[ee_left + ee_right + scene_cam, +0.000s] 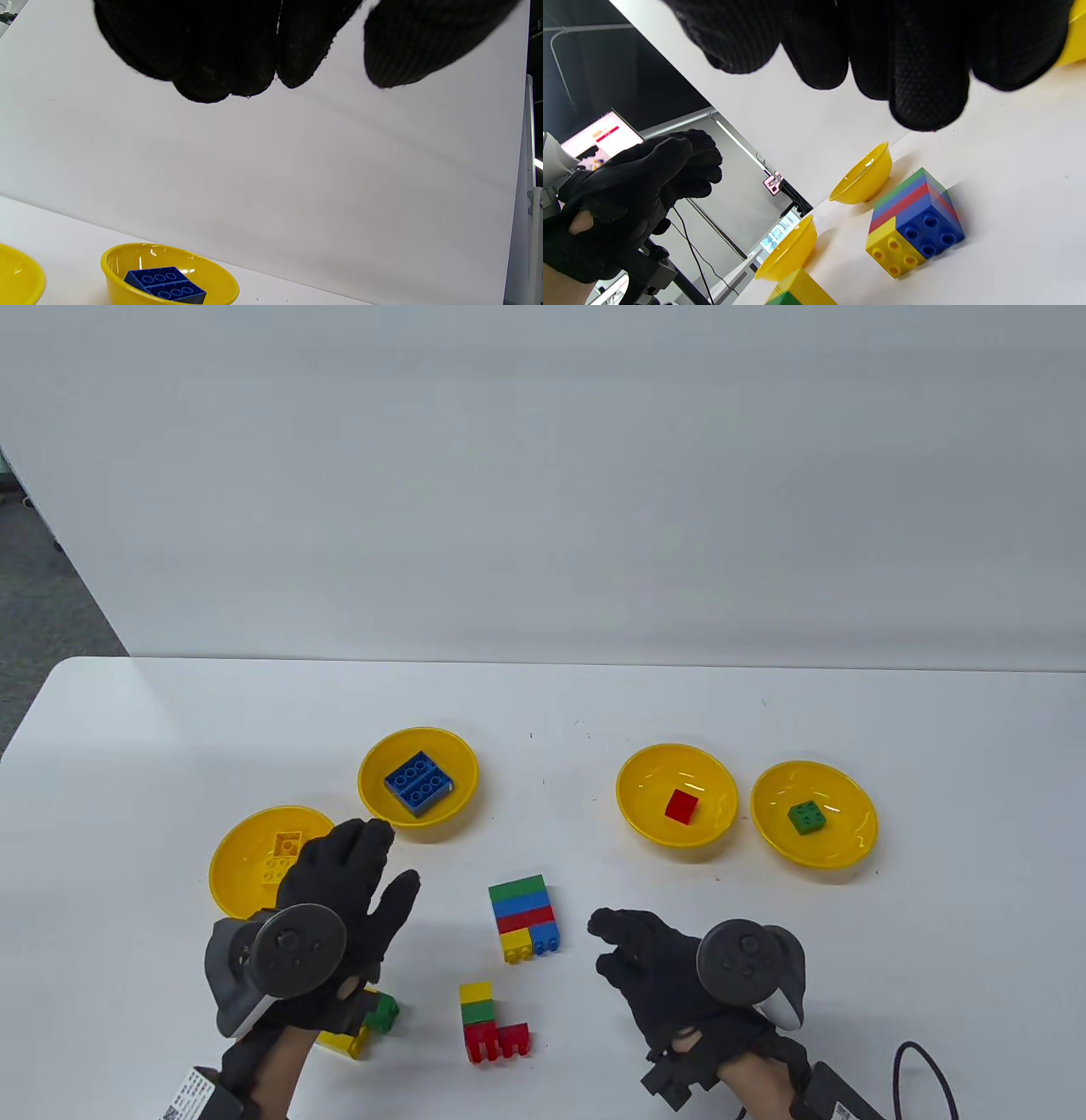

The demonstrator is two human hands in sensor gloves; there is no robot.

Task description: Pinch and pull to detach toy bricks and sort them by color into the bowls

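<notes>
Four yellow bowls stand in a row: one with yellow bricks (284,848) at the left, its rim (227,861) partly under my left hand; one with a blue brick (417,783); one with a red brick (680,805); one with a green brick (807,816). A green-blue-red stack with yellow and blue bricks at its base (526,918) lies between my hands. A yellow-green-red stack (489,1022) lies nearer. My left hand (373,869) hovers with straight fingers and holds nothing. My right hand (604,942) sits right of the middle stack, fingers loosely curled, empty.
A small green and yellow brick cluster (377,1018) lies partly hidden under my left wrist. In the left wrist view the blue-brick bowl (127,262) is below my fingers (220,63). The right wrist view shows the middle stack (916,224) near my fingers (925,84). A cable (929,1069) runs at bottom right.
</notes>
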